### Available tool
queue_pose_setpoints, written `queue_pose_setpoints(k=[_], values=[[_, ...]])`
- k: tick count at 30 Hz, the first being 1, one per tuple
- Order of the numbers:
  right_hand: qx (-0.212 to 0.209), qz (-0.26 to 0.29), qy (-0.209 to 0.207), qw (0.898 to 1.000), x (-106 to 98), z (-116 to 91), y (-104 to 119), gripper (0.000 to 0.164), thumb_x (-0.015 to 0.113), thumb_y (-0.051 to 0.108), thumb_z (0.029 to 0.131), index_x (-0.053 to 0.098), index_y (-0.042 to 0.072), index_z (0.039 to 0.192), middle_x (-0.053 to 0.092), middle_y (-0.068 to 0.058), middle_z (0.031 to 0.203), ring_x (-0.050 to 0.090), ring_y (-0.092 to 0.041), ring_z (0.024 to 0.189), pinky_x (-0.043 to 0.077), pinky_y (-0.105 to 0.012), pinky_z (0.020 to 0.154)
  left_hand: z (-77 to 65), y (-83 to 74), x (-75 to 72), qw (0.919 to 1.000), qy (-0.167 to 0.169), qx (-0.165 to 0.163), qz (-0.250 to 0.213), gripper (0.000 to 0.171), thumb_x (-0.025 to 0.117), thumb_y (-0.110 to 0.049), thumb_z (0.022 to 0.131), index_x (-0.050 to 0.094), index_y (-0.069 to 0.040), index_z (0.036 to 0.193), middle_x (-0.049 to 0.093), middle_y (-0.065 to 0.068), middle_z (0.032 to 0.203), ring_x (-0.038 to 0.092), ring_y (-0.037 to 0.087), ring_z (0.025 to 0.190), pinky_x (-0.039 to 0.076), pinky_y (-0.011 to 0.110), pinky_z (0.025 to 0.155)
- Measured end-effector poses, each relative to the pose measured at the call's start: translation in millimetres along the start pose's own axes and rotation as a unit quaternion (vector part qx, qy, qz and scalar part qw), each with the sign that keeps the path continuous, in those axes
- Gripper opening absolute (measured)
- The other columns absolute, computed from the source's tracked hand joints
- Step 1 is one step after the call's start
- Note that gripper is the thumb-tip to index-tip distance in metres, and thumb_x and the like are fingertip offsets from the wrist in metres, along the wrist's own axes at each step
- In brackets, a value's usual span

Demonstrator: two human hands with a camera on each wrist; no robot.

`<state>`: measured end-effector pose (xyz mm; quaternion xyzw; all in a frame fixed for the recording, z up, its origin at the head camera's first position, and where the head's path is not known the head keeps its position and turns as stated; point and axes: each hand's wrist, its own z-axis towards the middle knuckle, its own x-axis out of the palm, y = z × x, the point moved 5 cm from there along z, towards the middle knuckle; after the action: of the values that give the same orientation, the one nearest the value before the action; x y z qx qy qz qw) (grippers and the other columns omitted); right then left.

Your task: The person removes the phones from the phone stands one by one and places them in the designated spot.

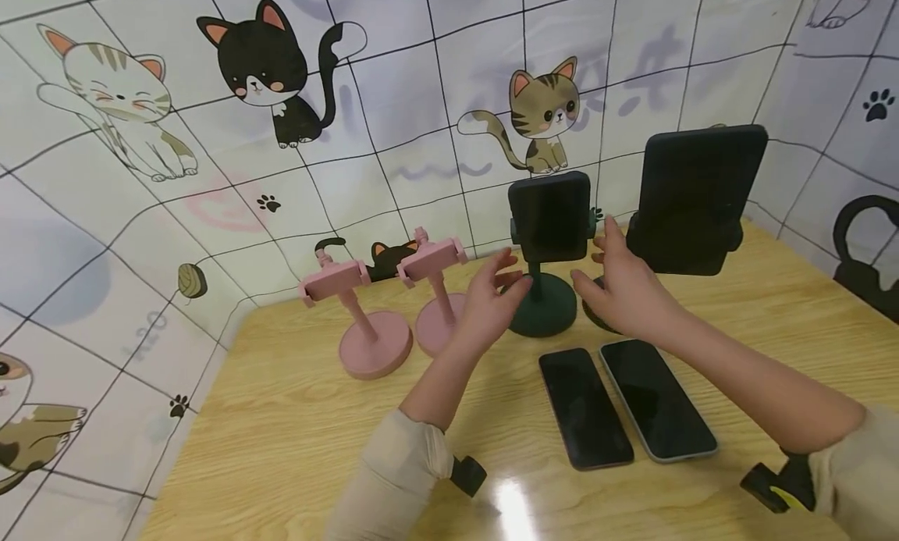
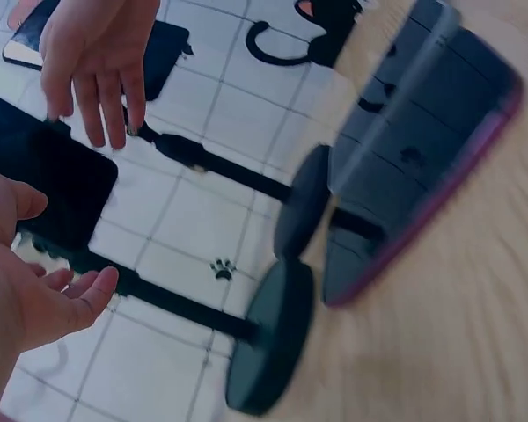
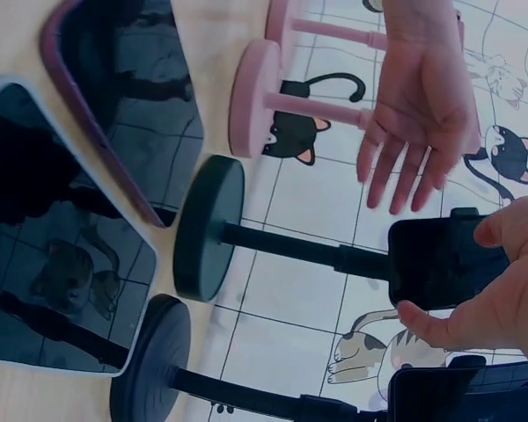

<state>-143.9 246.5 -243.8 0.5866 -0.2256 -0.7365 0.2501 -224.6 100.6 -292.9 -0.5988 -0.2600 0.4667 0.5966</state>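
A black-screened phone [image 1: 551, 217] stands upright in a dark green phone stand [image 1: 544, 307]. My left hand [image 1: 495, 297] is just left of it and below, with loosely bent fingers and nothing in the grasp. On the other side is my right hand [image 1: 632, 287], thumb and fingers spread, fingertips close by the phone's right edge; in the right wrist view this hand [image 3: 497, 290] overlaps the phone [image 3: 440, 262]. The left wrist view has the left hand [image 2: 40, 281] palm up below that phone [image 2: 53, 171]. Behind the right hand, a black stand [image 1: 597, 311] is partly hidden.
A larger dark device [image 1: 702, 201] sits upright at the right. Two pink stands, one [image 1: 375, 342] farther left and one [image 1: 431, 322] behind my left hand, hold nothing. Two phones lie flat in front, one red-edged [image 1: 586, 408], one pale-edged [image 1: 656, 400]. A cat-print wall covering [image 1: 421, 135] borders the table.
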Motion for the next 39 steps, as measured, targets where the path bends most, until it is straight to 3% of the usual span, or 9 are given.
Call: queue_pose_setpoints(k=[6,9,12,16,20,23,29,34,39], values=[[-0.006,0.029,-0.032,0.999,-2.2,16.1,3.6,0.074,0.047,0.013,0.091,-0.006,-0.012,0.138,0.024,-0.037,0.136,0.037,-0.048,0.118,0.036,-0.057,0.089,13.3,-20.1,2.9,0.9996,-0.005,0.026,-0.005,0.065,0.057,-0.014,0.088,0.022,-0.014,0.143,0.035,0.008,0.138,0.044,0.022,0.121,0.042,0.037,0.092],[-0.008,0.040,-0.049,0.998,-1.2,21.1,3.3,0.072,0.045,0.013,0.092,-0.004,-0.011,0.138,0.032,-0.038,0.130,0.044,-0.048,0.110,0.040,-0.056,0.085,19.4,-23.8,0.2,0.9995,-0.010,0.018,-0.023,0.067,0.057,-0.014,0.089,0.019,-0.019,0.144,0.032,0.005,0.140,0.042,0.020,0.123,0.042,0.037,0.092],[-0.011,0.053,-0.062,0.997,-1.1,23.7,2.2,0.067,0.041,0.013,0.093,-0.002,-0.010,0.139,0.040,-0.037,0.121,0.053,-0.044,0.093,0.042,-0.054,0.082,25.0,-25.4,-0.9,0.9993,-0.014,0.012,-0.034,0.061,0.055,-0.014,0.090,0.024,-0.024,0.142,0.036,0.000,0.138,0.041,0.017,0.123,0.042,0.036,0.092],[-0.022,0.060,-0.075,0.995,-2.0,24.9,0.5,0.058,0.035,0.008,0.094,0.003,-0.009,0.140,0.040,-0.036,0.122,0.056,-0.040,0.086,0.044,-0.049,0.075,29.2,-26.5,1.6,0.9992,-0.010,0.019,-0.033,0.050,0.051,-0.014,0.092,0.034,-0.023,0.138,0.045,-0.003,0.130,0.045,0.014,0.120,0.042,0.034,0.093],[-0.029,0.042,-0.087,0.995,-2.3,25.4,-1.1,0.052,0.032,0.005,0.095,0.009,-0.011,0.138,0.053,-0.031,0.095,0.055,-0.033,0.065,0.040,-0.038,0.057,30.0,-26.3,4.7,0.9987,-0.007,0.032,-0.039,0.042,0.048,-0.010,0.093,0.042,-0.019,0.133,0.051,-0.001,0.122,0.049,0.014,0.115,0.044,0.031,0.090],[-0.034,0.028,-0.095,0.994,-2.7,25.7,-1.9,0.049,0.033,0.004,0.094,0.014,-0.014,0.137,0.050,-0.023,0.075,0.048,-0.027,0.056,0.037,-0.037,0.055,30.0,-26.4,6.0,0.9981,-0.006,0.037,-0.050,0.040,0.047,-0.008,0.093,0.042,-0.017,0.132,0.051,0.002,0.121,0.051,0.015,0.114,0.045,0.030,0.089],[-0.039,0.021,-0.100,0.994,-2.8,25.7,-2.0,0.046,0.034,0.002,0.094,0.019,-0.016,0.133,0.051,-0.026,0.085,0.050,-0.031,0.062,0.039,-0.040,0.060,28.5,-29.2,5.5,0.9971,-0.001,0.031,-0.070,0.040,0.046,-0.005,0.093,0.043,-0.014,0.132,0.050,0.006,0.124,0.052,0.019,0.113,0.045,0.034,0.088],[-0.047,0.011,-0.108,0.993,-2.6,25.5,-2.0,0.043,0.036,0.001,0.094,0.022,-0.017,0.130,0.050,-0.027,0.088,0.049,-0.031,0.062,0.039,-0.040,0.058,19.9,-40.7,3.8,0.9961,-0.002,0.028,-0.084,0.039,0.044,-0.001,0.093,0.043,-0.010,0.131,0.050,0.010,0.121,0.054,0.023,0.109,0.048,0.040,0.084],[-0.052,0.006,-0.114,0.992,-2.8,23.9,-2.4,0.041,0.039,-0.001,0.093,0.024,-0.017,0.128,0.050,-0.030,0.094,0.050,-0.033,0.064,0.039,-0.041,0.058,24.3,-31.2,4.6,0.9953,0.001,0.045,-0.086,0.039,0.045,-0.002,0.093,0.044,-0.012,0.131,0.051,0.008,0.118,0.057,0.020,0.104,0.050,0.037,0.080]])
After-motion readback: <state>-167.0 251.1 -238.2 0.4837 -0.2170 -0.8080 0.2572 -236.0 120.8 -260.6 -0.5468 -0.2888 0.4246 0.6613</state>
